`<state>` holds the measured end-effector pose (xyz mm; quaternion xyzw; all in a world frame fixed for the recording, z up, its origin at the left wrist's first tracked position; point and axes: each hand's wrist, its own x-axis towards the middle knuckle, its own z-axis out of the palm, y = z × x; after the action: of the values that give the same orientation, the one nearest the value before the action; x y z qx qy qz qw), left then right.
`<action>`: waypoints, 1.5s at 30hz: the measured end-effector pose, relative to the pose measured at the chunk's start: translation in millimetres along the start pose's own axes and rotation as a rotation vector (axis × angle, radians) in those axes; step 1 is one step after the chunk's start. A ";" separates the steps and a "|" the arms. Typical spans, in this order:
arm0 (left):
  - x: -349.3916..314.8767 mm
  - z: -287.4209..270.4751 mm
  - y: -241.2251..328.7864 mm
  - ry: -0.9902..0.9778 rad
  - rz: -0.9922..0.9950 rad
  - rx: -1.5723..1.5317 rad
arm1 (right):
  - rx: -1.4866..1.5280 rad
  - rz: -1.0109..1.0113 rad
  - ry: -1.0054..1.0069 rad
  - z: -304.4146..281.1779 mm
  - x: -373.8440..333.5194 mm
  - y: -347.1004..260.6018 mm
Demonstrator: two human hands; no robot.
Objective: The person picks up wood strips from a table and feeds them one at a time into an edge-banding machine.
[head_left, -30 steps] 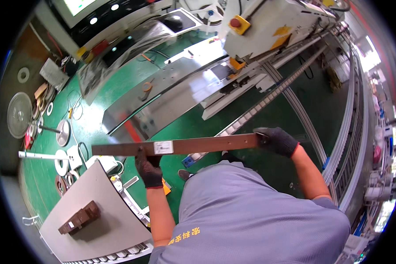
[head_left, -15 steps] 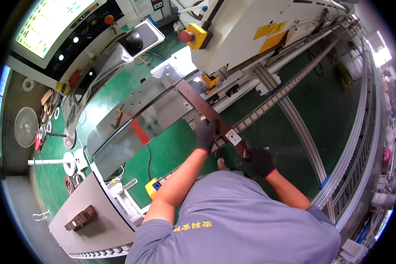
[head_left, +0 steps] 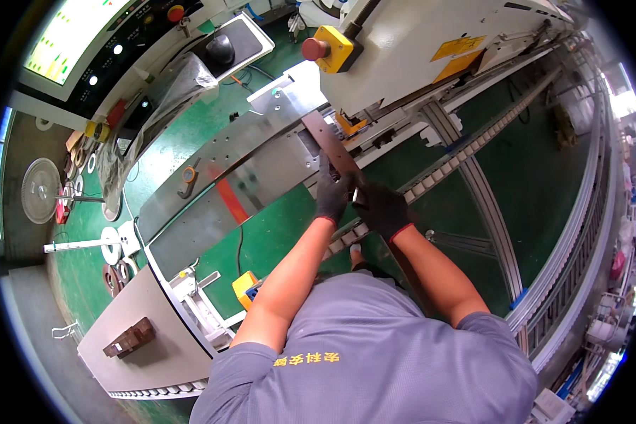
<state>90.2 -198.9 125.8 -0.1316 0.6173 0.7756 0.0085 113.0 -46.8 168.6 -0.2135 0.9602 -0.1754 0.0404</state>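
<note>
A long narrow brown board (head_left: 332,145) lies slantwise in front of me, its far end on the grey metal table (head_left: 261,184). My left hand (head_left: 332,194), in a dark glove with a red cuff, grips the board's left side, one finger stretched along it. Close beside it, my right hand (head_left: 381,210), gloved alike, is closed over the board. A small pale piece (head_left: 355,194) shows at the right fingertips; its kind cannot be made out. The board's near part runs down beneath my right forearm. Both palms are hidden.
A white machine (head_left: 403,56) with a red stop button (head_left: 316,49) on a yellow box stands beyond. A roller rail (head_left: 473,145) runs off to the right. An orange-ringed tool (head_left: 188,181) lies on the metal table. A brown block (head_left: 129,338) sits on the grey panel at lower left.
My right hand has moved up and left along the board to beside my left hand. The white label on the board is now hidden. The view has shifted slightly.
</note>
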 end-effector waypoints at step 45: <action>-84.8 -188.3 22.8 0.404 0.242 0.091 | 0.253 0.146 0.122 -44.9 -27.7 73.6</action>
<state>204.5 -372.5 127.5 -0.2089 0.6519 0.7004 -0.2023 102.1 41.7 184.6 -0.1251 0.9441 -0.3042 0.0212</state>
